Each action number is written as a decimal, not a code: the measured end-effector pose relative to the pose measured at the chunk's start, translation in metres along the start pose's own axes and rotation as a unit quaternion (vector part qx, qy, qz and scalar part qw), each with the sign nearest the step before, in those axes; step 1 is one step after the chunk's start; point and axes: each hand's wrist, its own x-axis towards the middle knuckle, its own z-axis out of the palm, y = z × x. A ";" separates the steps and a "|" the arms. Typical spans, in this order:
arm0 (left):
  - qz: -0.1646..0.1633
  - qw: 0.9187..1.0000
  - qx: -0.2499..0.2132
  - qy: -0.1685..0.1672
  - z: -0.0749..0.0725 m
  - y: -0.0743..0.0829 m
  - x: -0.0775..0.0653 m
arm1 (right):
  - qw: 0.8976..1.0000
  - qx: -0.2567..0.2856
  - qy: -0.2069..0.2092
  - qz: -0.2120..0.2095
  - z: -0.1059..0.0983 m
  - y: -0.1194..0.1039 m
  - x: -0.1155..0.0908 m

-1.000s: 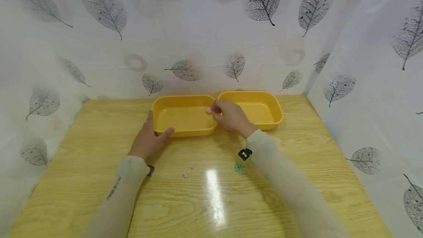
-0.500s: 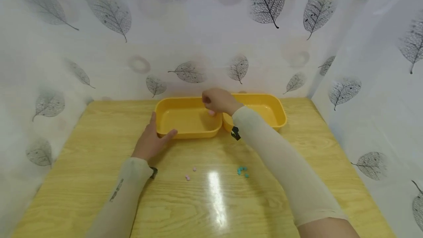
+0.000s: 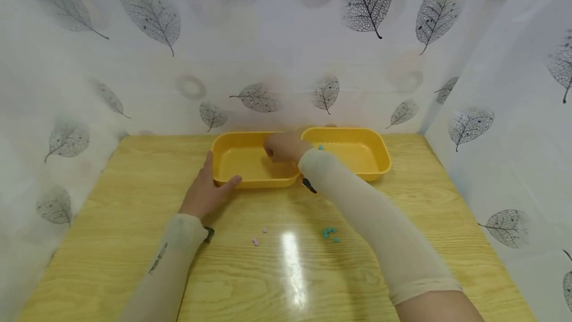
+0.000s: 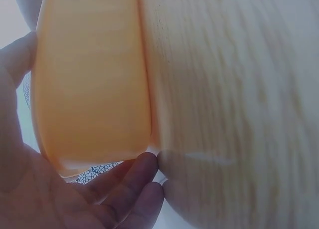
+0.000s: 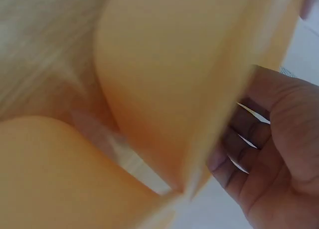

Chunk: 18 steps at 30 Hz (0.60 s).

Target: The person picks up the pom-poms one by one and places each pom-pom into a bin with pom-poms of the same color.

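Observation:
My left hand (image 3: 203,195) grips the near left corner of the left yellow tray (image 3: 250,183), its thumb along the front and a finger up the left end. In the left wrist view, the left hand's thumb and fingers span the tray's outer wall (image 4: 94,79). My right hand (image 3: 286,147) reaches down into the right part of this same tray. In the right wrist view, the right hand (image 5: 279,149) has its fingers bent beyond the tray's rim; the fingertips are hidden, so I cannot tell whether they hold anything.
The right yellow tray (image 3: 380,170) stands against the left one, with a small teal piece (image 3: 321,147) inside. On the wooden table (image 3: 223,282) lie several teal beads (image 3: 327,232) and a few pink beads (image 3: 255,242). A leaf-patterned curtain (image 3: 286,53) closes off the back and sides.
My right hand has moved left and further into the left tray, and now covers the pink piece seen there earlier. The teal piece in the right tray has come into view. The left hand stays put.

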 end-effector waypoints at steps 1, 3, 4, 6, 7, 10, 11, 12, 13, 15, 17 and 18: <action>0.000 1.000 0.001 0.000 0.000 0.000 0.000 | 1.000 0.002 0.000 0.001 0.003 -0.001 -0.002; 0.002 1.000 0.003 -0.001 0.000 0.001 0.000 | 1.000 -0.005 0.007 0.002 0.008 -0.001 -0.004; 0.003 1.000 0.004 -0.001 -0.001 0.001 -0.001 | 1.000 -0.009 0.012 0.002 0.011 -0.001 -0.005; 0.003 1.000 0.004 -0.003 -0.001 0.002 -0.001 | 1.000 -0.016 0.013 0.005 0.015 0.000 -0.007; 0.002 1.000 0.004 -0.004 -0.001 0.002 -0.002 | 1.000 -0.021 0.010 0.004 0.016 0.001 -0.007; -0.002 1.000 0.003 -0.005 -0.002 0.003 -0.002 | 0.999 -0.032 -0.007 -0.002 0.016 0.002 -0.009; -0.004 1.000 0.003 -0.005 -0.001 0.003 -0.002 | 0.999 -0.031 -0.013 -0.004 0.016 0.002 -0.009; -0.005 1.000 0.003 -0.005 -0.001 0.003 -0.002 | 0.999 -0.029 -0.017 -0.006 0.017 0.004 -0.009; -0.005 1.000 0.002 -0.004 -0.001 0.003 -0.002 | 0.999 -0.027 -0.019 -0.008 0.018 0.005 -0.009; -0.007 1.000 0.002 -0.002 0.000 0.002 -0.001 | 1.000 -0.019 -0.017 -0.013 0.020 0.008 -0.009; -0.007 1.000 0.002 -0.002 0.000 0.002 -0.001 | 1.000 -0.007 -0.013 -0.013 0.022 0.012 -0.010; -0.008 1.000 0.003 -0.002 0.000 0.002 -0.001 | 1.000 0.002 -0.011 -0.011 0.022 0.013 -0.012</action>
